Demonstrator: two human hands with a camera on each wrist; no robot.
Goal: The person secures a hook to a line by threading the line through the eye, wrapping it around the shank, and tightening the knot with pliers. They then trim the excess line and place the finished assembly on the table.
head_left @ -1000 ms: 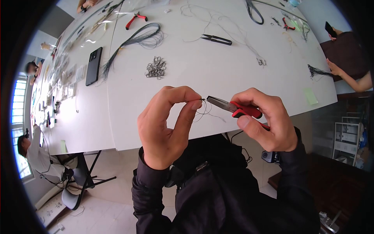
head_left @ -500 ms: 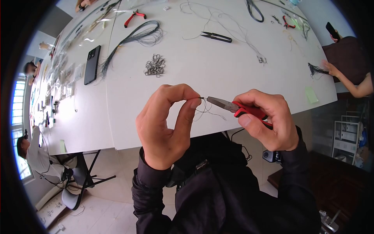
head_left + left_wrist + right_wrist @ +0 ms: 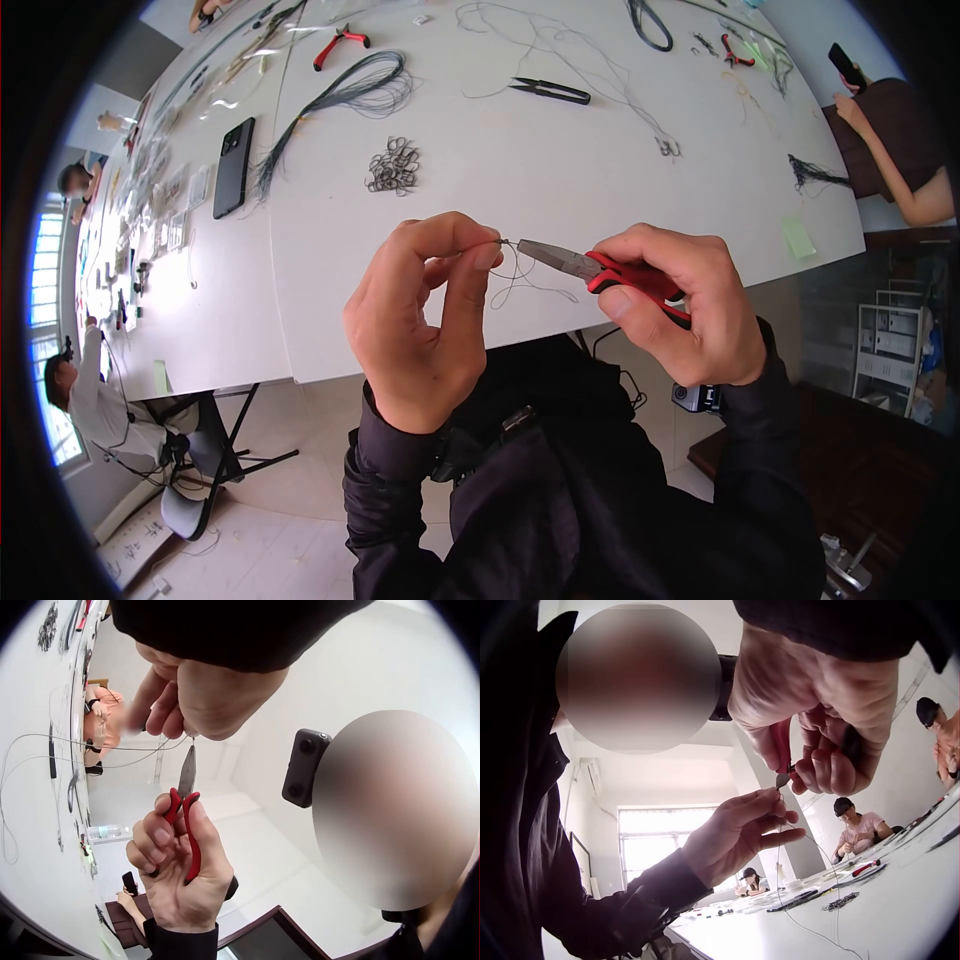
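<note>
Thumb and index fingertip of my left hand (image 3: 420, 320) pinch a thin fishing line (image 3: 527, 287) at a small dark knotted spot, whose exact form is mostly hidden by the fingertips. A loop of the line hangs below and, in the left wrist view, trails far out to the side. My right hand (image 3: 690, 300) grips red-handled needle-nose pliers (image 3: 560, 259) around the handles. The plier jaws are together, their tip right beside the left fingertips, at the short bit of line that sticks out. A pile of dark fish hooks (image 3: 393, 166) lies on the table beyond the hands.
Across the white table (image 3: 330, 260) lie black thread snips (image 3: 550, 91), a bundle of grey line (image 3: 350, 85), a phone (image 3: 234, 168), more red-handled pliers (image 3: 341, 45) and line with hooks (image 3: 667, 146). A green note (image 3: 798, 237) sits near the right edge. Other people sit around.
The plier jaws, slightly apart a second ago, have come together. Both hands have shifted a little to the left, and the hanging line loop shows wider.
</note>
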